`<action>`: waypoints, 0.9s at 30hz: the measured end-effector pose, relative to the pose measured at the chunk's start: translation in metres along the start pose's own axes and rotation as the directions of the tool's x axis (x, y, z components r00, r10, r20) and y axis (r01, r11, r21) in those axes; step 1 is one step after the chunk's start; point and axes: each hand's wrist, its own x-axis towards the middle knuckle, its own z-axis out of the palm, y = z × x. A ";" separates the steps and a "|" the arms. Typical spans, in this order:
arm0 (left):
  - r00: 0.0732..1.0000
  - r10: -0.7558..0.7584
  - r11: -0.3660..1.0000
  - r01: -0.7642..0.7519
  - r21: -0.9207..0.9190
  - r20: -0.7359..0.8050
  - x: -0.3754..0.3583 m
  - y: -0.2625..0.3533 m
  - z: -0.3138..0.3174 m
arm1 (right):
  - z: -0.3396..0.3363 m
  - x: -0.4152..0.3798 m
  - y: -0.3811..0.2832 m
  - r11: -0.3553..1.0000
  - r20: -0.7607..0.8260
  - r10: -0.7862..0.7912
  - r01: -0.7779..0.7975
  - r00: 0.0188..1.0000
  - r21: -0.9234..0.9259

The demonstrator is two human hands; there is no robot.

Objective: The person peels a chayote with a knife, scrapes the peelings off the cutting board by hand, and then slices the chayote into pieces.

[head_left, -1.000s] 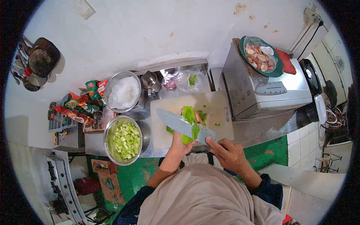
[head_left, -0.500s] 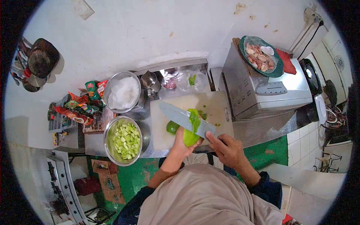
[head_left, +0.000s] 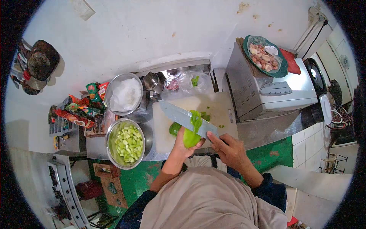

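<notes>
My left hand (head_left: pixel 183 147) is closed around a bright green pepper (head_left: pixel 190 139), near the front edge of the white cutting board (head_left: pixel 164 143). In my right hand (head_left: pixel 230 153) is a broad-bladed kitchen knife (head_left: pixel 176 114), its blade slanting up and left across the pepper. A leafy-looking green piece of pepper (head_left: pixel 196 120) lies over the blade. Left of these, a darker green piece (head_left: pixel 175 128) rests on the board, partly hidden by the blade and my left hand. Small green bits (head_left: pixel 206 116) are scattered behind the knife.
A steel bowl (head_left: pixel 109 155) of pale green diced vegetable stands left of the board, with another bowl (head_left: pixel 109 100) holding something white behind it. A steel jug (head_left: pixel 151 81) and a plastic bag (head_left: pixel 202 84) are at the back. To the right, a silver appliance (head_left: pixel 248 95) carries a basket (head_left: pixel 284 70).
Both hands, the knife and the pepper have shifted slightly to the left and away from my body. The pepper is still held, with the blade across it.
</notes>
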 end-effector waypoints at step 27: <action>0.981 -0.033 0.998 0.024 -0.050 -0.190 0.014 0.013 -0.001 | 0.011 -0.022 0.012 0.963 0.171 0.224 -0.245 0.960 0.113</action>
